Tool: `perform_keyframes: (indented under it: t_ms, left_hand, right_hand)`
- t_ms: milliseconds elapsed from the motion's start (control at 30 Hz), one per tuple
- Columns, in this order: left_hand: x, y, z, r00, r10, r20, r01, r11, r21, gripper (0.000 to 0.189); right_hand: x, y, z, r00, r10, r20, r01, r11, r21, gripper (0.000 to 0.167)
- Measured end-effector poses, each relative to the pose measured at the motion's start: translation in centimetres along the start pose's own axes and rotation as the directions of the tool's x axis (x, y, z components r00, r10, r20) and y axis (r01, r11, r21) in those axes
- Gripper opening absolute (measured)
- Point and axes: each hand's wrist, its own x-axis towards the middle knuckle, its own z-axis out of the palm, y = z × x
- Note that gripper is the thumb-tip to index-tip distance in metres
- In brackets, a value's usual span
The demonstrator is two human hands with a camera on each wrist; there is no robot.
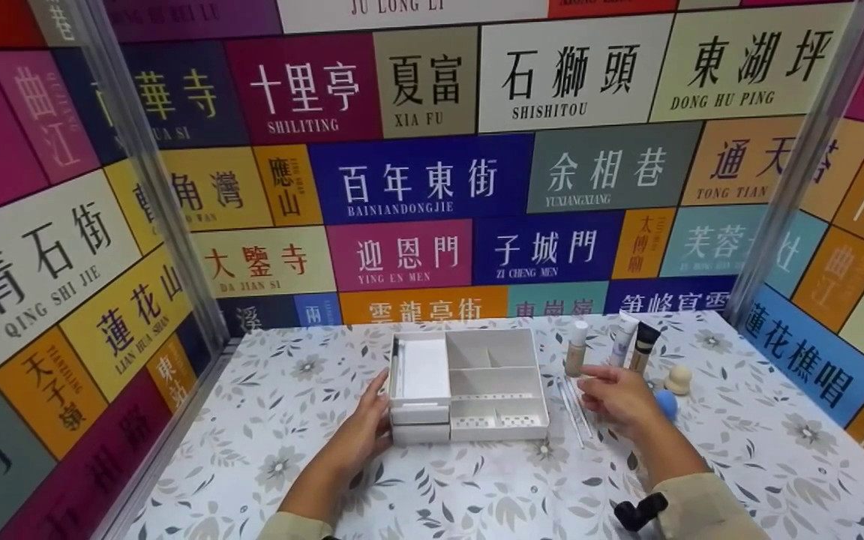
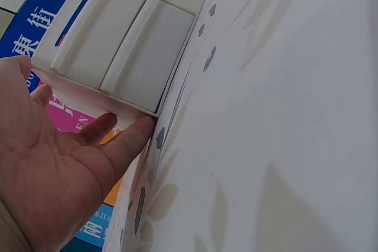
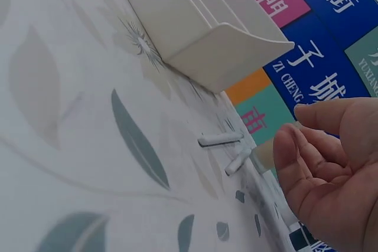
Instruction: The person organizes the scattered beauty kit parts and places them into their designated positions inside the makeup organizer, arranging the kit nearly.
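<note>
A white desktop organizer (image 1: pixel 499 433) with several compartments and small front drawers (image 2: pixel 156 51) stands on the table. My left hand (image 1: pixel 363 429) is at its left side, fingers extended, with fingertips right at the lower edge in the left wrist view. To the right of the organizer, my right hand (image 1: pixel 619 397) hovers with loosely bent fingers and nothing in its grasp; thumb and forefinger are apart in the right wrist view. Thin white sticks (image 1: pixel 573 412) lie on the table beside its fingertips. Just behind them stands a white-capped bottle of beige liquid (image 1: pixel 575 351).
Beyond my right hand stand a white tube (image 1: pixel 622 341) and a dark tube (image 1: pixel 643 347). A beige makeup sponge (image 1: pixel 678 380) and a blue one (image 1: pixel 666 405) sit near my wrist. Sign-printed walls (image 1: pixel 417 176) enclose the floral-covered table (image 1: pixel 282 465) at the back and sides.
</note>
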Motion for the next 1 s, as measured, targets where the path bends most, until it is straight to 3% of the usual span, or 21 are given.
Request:
perform_keyframes:
  t_ms: [300,600,767,1000]
  left_hand:
    - [0.0,-0.1,0.1,0.999,0.030,0.013,-0.030,0.999,-0.038,0.058]
    - [-0.1,0.1,0.2,1.000,0.029,0.010,-0.029,0.999,-0.025,0.058]
    - [-0.1,0.1,0.2,0.999,0.038,0.017,-0.038,0.999,-0.024,0.060]
    - [0.0,-0.1,0.1,0.999,0.027,0.016,-0.027,0.999,-0.022,0.060]
  right_hand:
    - [0.3,1.4,-0.4,1.000,0.030,-0.009,-0.030,0.999,-0.020,0.059]
    - [0.3,1.8,-0.4,1.000,0.019,0.001,-0.018,0.975,-0.221,0.062]
    - [0.3,1.6,-0.1,1.000,0.011,-0.002,-0.011,0.967,-0.255,0.069]
    - [0.2,1.1,0.0,1.000,0.005,-0.023,-0.012,0.945,-0.328,0.065]
